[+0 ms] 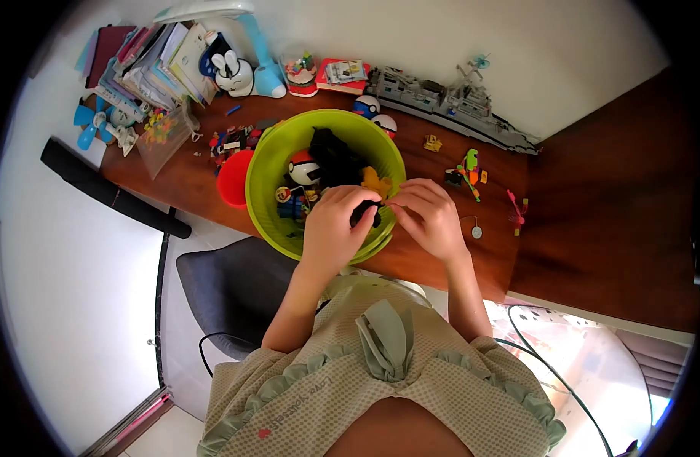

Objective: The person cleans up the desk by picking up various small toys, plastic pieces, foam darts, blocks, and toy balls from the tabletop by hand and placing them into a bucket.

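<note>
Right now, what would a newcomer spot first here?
First, the lime-green tub of toys on the brown desk, the left hand and right hand close together at its near right side. Then the long grey model ship along the wall behind, to the right.

I have both hands at the near right side of a green bucket (pixel 258 175) on the brown table (pixel 479 266). My left grip (pixel 333 228) curls around a small black piece (pixel 365 215); my right grip (pixel 430 221) brings its fingertips just beside, though I cannot tell whether they pinch anything. Inside the bucket I see a red-and-white ball (pixel 302 169), a large black item (pixel 335 156) and something yellow-orange (pixel 376 181). A red container (pixel 235 181) stands against the bucket's left side. Behind, a grey model ship (pixel 449 107) lies along the wall; to my right sits a colourful toy (pixel 472 174).
</note>
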